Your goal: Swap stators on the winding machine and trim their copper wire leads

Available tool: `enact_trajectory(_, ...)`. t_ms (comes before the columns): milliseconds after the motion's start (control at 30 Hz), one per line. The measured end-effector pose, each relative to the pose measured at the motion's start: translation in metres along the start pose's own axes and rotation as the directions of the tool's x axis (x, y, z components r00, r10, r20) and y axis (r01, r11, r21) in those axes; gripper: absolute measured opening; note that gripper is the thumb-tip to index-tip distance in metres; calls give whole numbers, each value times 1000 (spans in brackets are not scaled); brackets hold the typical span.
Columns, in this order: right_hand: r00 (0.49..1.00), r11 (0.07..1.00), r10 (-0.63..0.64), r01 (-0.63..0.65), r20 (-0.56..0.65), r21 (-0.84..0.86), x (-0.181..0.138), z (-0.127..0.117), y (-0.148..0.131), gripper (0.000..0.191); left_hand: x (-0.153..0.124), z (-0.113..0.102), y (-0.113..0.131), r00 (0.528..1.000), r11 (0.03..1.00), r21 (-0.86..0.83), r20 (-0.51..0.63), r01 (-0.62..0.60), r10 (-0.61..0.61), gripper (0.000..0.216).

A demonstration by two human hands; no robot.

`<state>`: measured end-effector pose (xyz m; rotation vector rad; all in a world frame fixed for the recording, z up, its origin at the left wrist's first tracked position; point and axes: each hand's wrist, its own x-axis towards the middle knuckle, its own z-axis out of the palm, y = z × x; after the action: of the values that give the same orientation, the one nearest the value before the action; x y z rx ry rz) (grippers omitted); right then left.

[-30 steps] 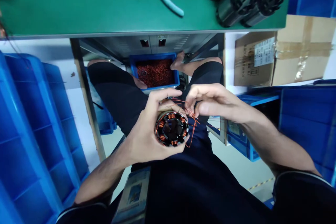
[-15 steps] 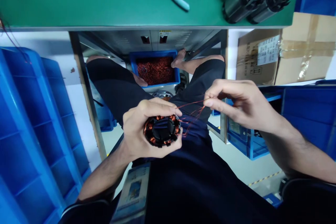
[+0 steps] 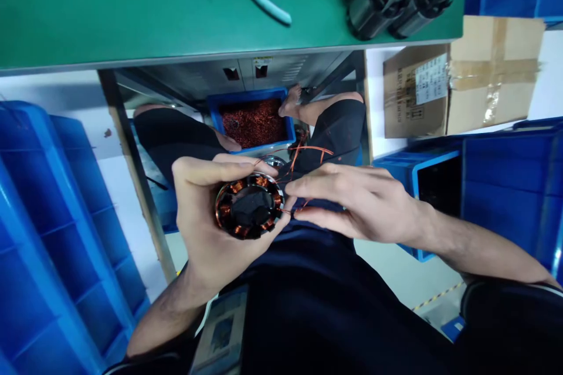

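Head view, left hand: the stator [image 3: 243,228] is gripped by the left hand [image 3: 193,217], its fingers and thumb curled around the outer wall.
Stator: it is held in front of the lap, below the worktop edge, with its round opening turned up toward the camera; copper windings [image 3: 237,186] are set around the inside of its ring.
Right hand: the right hand [image 3: 365,202] is held just beside the stator's rim, thumb and forefinger parted by a small gap; whether a strand is touched or held by the hidden fingers cannot be told.
Loose copper wires: thin orange-red wires [image 3: 322,151] are spread above and beside the right fingertips, between the two hands.
Copper scrap bin: a blue bin [image 3: 250,95] is placed beneath the worktop, between the feet, and is filled with reddish copper scraps [image 3: 255,123].
Green worktop: on the worktop [image 3: 132,6] a pale curved tube [image 3: 264,3] is laid, and dark slotted cylinders [image 3: 378,0] are clustered at its right end.
Carton: a taped cardboard box [image 3: 488,76] is set right of the worktop, above a blue crate [image 3: 519,181].
Left side: blue ribbed bins [image 3: 26,217] are lined up.
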<state>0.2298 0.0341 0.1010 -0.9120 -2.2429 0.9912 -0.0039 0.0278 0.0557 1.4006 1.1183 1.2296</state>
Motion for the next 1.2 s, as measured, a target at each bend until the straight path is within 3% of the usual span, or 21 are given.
enact_trajectory(133, 999, 998, 50, -50, -20, 32, -6, 12, 35, 16, -1, -3, -11, 996, 997, 6, 40, -76, 75, 70)
enact_trajectory(233, 996, 995, 82, -84, 37, 53, -6, 6, 45, 14, -3, -3, -24, 998, 998, 14, 43, -56, 55, 69)
enact_trajectory(333, 986, 987, 160, -161, -52, -19, 0, -13, 31, 20, -5, -4, -30, 999, 996, 76, 7, -49, 49, 66)
enact_trajectory(433, 970, 982, 180, -187, -165, -28, 9, -27, 7, 34, -3, -8, -28, 995, 981, 169, 47, -99, 92, 67)
enact_trajectory(567, 984, 957, 177, -180, 34, 227, 15, -14, 4, 28, 1, -8, -19, 982, 977, 151, 138, -151, 130, 66)
enact_trajectory(700, 979, 891, 192, -204, 70, 406, 11, 4, 40, 14, 3, -6, -16, 970, 992, 74, 228, -101, 82, 66)
enact_trajectory(833, 962, 931, 270, -272, 45, 244, 3, 3, 70, 21, 0, -9, -27, 969, 960, 236, 227, -150, 96, 57)
enact_trajectory(933, 929, 932, 357, -345, -102, 113, 4, -3, 60, 22, -4, -12, -36, 976, 893, 415, 190, -175, 103, 53)
enact_trajectory(967, 919, 924, 378, -366, -115, 113, 6, -3, 50, 31, -5, -13, -37, 978, 885, 434, 183, -170, 98, 52)
enact_trajectory(1067, 934, 914, 354, -356, 49, 192, 13, 5, 23, 55, -5, -13, -32, 980, 901, 410, 188, -142, 70, 52)
enact_trajectory(1200, 916, 894, 313, -373, 249, 250, 20, 19, 15, 54, -2, -10, -21, 955, 889, 393, 265, -234, 134, 47)
